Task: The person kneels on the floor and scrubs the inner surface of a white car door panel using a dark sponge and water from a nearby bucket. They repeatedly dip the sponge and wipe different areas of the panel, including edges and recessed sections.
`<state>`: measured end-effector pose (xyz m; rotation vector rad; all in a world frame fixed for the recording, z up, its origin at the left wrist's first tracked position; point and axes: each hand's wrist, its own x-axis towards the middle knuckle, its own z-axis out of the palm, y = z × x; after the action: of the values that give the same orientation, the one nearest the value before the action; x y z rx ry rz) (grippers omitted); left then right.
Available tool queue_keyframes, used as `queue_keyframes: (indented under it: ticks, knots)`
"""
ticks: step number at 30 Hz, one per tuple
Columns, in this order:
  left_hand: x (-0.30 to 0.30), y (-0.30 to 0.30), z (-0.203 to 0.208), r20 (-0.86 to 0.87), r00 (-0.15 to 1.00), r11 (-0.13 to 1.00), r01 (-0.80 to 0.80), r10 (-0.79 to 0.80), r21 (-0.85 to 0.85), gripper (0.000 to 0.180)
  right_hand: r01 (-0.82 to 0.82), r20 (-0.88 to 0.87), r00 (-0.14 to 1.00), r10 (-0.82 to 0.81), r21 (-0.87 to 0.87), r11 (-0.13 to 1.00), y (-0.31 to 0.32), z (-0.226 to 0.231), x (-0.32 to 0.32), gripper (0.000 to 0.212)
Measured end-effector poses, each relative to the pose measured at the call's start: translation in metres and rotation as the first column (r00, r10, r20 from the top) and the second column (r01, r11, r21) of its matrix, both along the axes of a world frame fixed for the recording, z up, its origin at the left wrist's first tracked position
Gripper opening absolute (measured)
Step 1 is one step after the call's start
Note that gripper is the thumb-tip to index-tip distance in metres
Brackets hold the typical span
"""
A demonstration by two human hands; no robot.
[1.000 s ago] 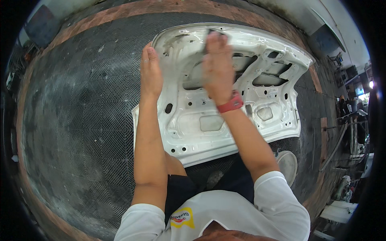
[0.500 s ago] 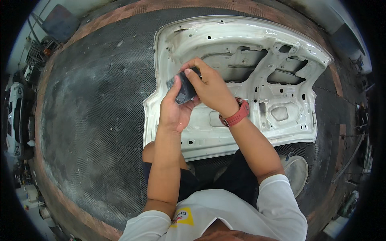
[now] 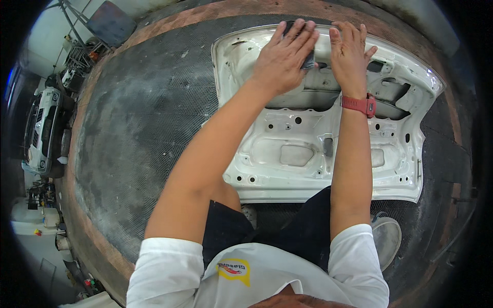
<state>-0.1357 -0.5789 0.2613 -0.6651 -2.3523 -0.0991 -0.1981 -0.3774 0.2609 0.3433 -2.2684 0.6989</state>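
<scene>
A white car boot lid lies with its inner side up in front of my knees. My left hand is laid over its far part, fingers stretched across a dark grey sheet that looks like sandpaper. Most of the sheet is hidden under the palm and fingers. To the right, my right hand, with a red watch on the wrist, reaches to the lid's far edge. Its fingers are extended with the thumb apart, and nothing shows in it; whether it touches the lid I cannot tell.
A round pale bucket stands beside my right leg. Dark ribbed floor tiles spread to the left, bordered by a reddish strip. Farther left are a white car and a grey panel on a stand.
Both hands have moved forward and apart, from holding the sandpaper together to the lid's far side. The right hand has let go of the sheet, which is now under the left.
</scene>
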Motion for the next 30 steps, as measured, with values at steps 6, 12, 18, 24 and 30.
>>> queue_keyframes:
  ticks: [6, 12, 18, 24, 30]
  knots:
    - [0.028, -0.09, 0.011, 0.07, 0.991, 0.971, -0.094, 0.112, -0.221, 0.071, -0.005, -0.023, 1.0, 0.005, -0.008, 1.0, 0.0, -0.001, 0.005, 0.058]
    - [0.035, -0.113, -0.074, -0.1, 0.939, 0.94, -0.317, 0.33, 0.126, 0.08, -0.073, -0.052, 0.996, 0.071, -0.028, 0.997, -0.008, 0.001, 0.008, 0.067]
    - [0.061, -0.048, -0.155, 0.383, 0.756, 0.344, -0.606, 0.531, 0.717, 0.073, -0.072, -0.032, 0.997, 0.071, -0.014, 0.997, -0.003, 0.001, 0.007, 0.067]
    - [0.037, -0.015, -0.072, 0.384, 0.852, -0.058, -0.39, 0.356, 0.919, 0.07, -0.085, -0.046, 0.995, 0.083, -0.036, 0.996, -0.006, -0.002, 0.006, 0.067]
    - [0.034, -0.001, -0.047, 0.021, 0.904, 0.665, -0.33, 0.427, 0.669, 0.064, -0.073, -0.047, 0.996, 0.071, -0.031, 0.997, -0.005, -0.001, 0.005, 0.067]
